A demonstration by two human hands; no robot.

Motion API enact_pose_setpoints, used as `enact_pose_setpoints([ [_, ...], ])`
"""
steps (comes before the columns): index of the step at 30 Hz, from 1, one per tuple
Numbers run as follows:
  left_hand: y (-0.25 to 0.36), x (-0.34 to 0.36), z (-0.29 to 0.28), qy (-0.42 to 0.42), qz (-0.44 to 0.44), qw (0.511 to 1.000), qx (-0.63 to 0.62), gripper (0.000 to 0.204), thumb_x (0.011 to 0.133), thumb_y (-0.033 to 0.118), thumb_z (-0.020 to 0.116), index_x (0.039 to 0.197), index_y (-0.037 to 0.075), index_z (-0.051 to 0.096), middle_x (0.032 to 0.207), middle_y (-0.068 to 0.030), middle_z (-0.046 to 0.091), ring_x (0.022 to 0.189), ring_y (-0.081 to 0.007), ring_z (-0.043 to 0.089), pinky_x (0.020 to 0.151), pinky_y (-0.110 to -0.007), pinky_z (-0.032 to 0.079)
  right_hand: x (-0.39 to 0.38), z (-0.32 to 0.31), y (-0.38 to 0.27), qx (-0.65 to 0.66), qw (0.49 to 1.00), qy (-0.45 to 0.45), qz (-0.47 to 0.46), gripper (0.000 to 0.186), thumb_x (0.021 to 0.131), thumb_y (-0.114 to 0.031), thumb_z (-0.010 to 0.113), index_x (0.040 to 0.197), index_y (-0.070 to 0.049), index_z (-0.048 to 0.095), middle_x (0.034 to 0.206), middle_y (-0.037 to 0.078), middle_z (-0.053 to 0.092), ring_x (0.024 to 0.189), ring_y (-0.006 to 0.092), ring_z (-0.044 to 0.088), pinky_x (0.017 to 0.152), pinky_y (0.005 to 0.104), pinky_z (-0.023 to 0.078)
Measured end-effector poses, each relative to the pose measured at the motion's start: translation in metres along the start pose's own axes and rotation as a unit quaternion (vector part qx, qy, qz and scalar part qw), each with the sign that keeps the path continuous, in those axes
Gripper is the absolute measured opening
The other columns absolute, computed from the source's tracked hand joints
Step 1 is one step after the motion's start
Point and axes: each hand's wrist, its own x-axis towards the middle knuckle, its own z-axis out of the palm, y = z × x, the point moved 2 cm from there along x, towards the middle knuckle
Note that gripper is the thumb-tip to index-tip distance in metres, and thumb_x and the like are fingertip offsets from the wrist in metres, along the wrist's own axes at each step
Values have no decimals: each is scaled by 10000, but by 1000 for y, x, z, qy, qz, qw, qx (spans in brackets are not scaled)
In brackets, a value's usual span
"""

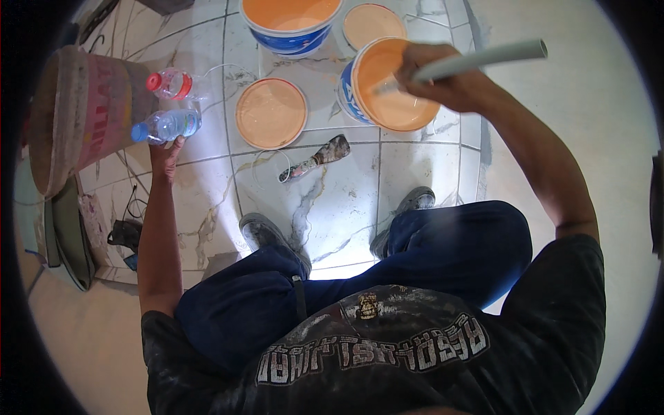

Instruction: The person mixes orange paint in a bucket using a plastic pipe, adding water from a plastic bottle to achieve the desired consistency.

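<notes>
My left hand (169, 151) grips a clear plastic bottle (173, 126) with a blue cap, just below a second bottle (181, 84) with a red cap. My right hand (436, 83) is closed on a grey tube (505, 52), held over a bucket (404, 114) of orange paint; the tube's lower end is blurred. Beside that bucket, a round lid (270, 112) lies on the tiles, and below the lid is a dirty scraper (332, 149).
Another orange paint bucket (290, 40) and lid (374, 28) sit at the top. A large dusty bucket (76, 124) stands at left, above green material (69, 245) and dark clutter (124, 235). My shoes rest on the tiled platform (207, 194), bordered by pale floor (567, 124).
</notes>
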Motion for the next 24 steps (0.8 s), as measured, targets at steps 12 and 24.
enact_pose_setpoints([
  [12, 1, 4, 0, -13, -22, 999, -37, 890, 700, 247, 884, 1416, 93, 377, 1376, -82, 480, 1267, -240, 484, 1095, -401, 377, 0, -3, 1, 31, 999, 23, 1, 114, 837, -135, 652, 843, -45, 582, 782, 67, 590, 758, 222, 575, 705, 342, 465],
  [24, 5, 4, 7, -19, -28, 999, -20, 997, 655, 326, 905, 1438, 91, 335, 1417, -106, 436, 1320, -264, 429, 1134, -421, 330, 2, -6, -1, 43, 995, 47, -74, 105, 834, -91, 633, 785, -45, 553, 729, 71, 566, 731, 226, 556, 695, 343, 463],
])
